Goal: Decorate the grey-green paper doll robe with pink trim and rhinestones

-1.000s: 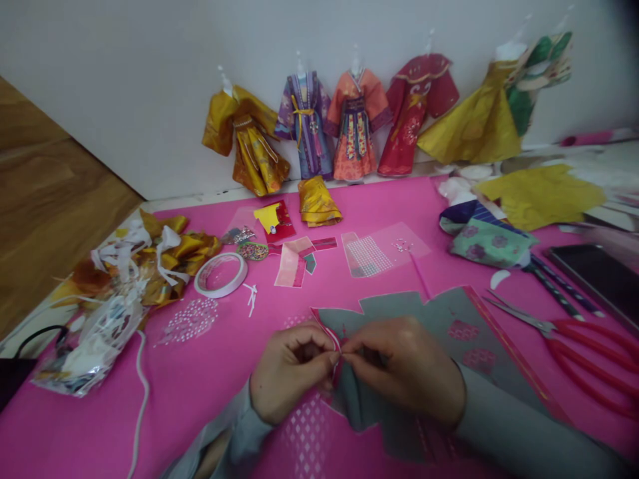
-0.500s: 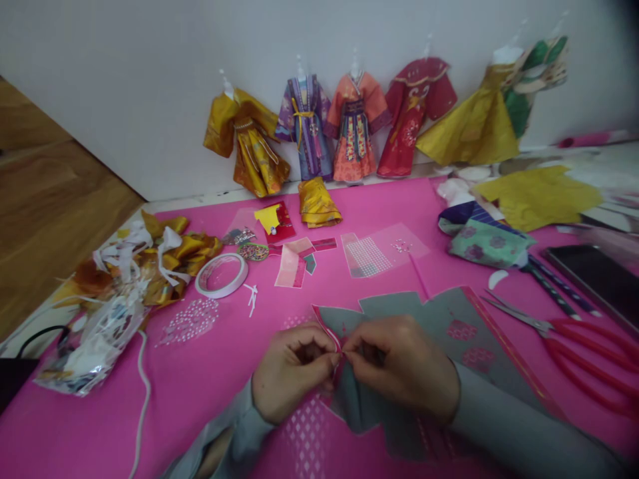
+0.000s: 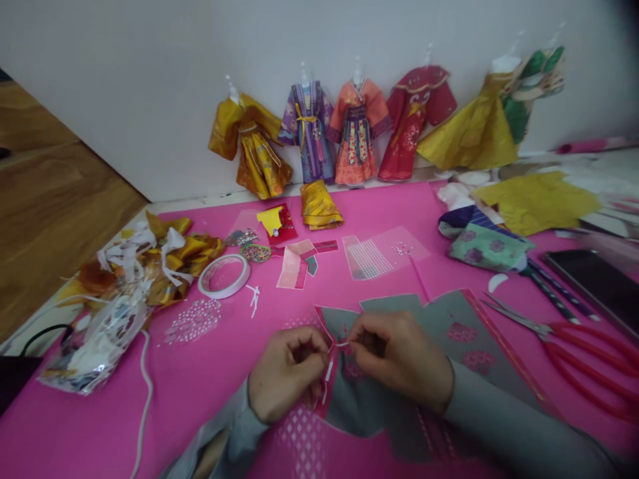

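Observation:
A grey-green cloth piece (image 3: 404,412) with pink patterns and a red-edged border lies on the pink table cover. My left hand (image 3: 289,372) pinches the cloth's left edge, where short white strips show along the red trim. To its right, my right hand (image 3: 402,356) is closed in a pinch on the end of a thin white strip (image 3: 342,344), which stretches across the small gap between my hands. The cloth bulges slightly below my fingers.
Red-handled scissors (image 3: 584,346), pens (image 3: 554,293) and a phone (image 3: 594,276) lie at right. A tape roll (image 3: 223,276), gold scraps (image 3: 194,246) and a plastic bag (image 3: 100,346) are at left. Small dresses (image 3: 357,133) stand against the back wall.
My right hand has moved slightly up and away from my left hand, and a white strip now shows between them. More of the cloth's trimmed edge is visible below my left fingers.

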A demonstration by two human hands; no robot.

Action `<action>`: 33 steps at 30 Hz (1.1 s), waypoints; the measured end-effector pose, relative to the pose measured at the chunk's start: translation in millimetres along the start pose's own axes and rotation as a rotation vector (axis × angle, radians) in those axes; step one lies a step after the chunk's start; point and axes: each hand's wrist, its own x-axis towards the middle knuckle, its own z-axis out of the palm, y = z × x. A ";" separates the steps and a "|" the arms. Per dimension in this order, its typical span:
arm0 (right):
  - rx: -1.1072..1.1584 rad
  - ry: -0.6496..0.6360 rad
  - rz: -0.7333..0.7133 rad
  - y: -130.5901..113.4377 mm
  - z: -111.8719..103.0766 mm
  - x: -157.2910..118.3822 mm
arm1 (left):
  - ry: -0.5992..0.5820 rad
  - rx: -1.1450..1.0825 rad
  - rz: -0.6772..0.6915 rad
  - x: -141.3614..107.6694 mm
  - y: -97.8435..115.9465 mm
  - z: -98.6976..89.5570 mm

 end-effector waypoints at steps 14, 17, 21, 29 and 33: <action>-0.061 0.105 0.044 3.2 -4.2 4.7 | 0.022 0.069 -0.034 0.7 -1.3 -5.1; -0.050 0.110 0.080 5.4 -5.6 6.0 | 0.036 0.094 -0.035 2.2 -0.7 -5.6; -0.007 0.118 0.069 6.7 -6.7 6.7 | 0.041 0.112 -0.045 3.0 -0.2 -5.9; -0.304 -0.010 0.010 5.3 0.5 0.8 | 0.101 0.198 -0.007 0.1 -0.7 -8.1; -0.408 -0.016 0.064 8.1 -0.1 1.3 | 0.189 0.342 0.064 3.5 -3.7 -16.6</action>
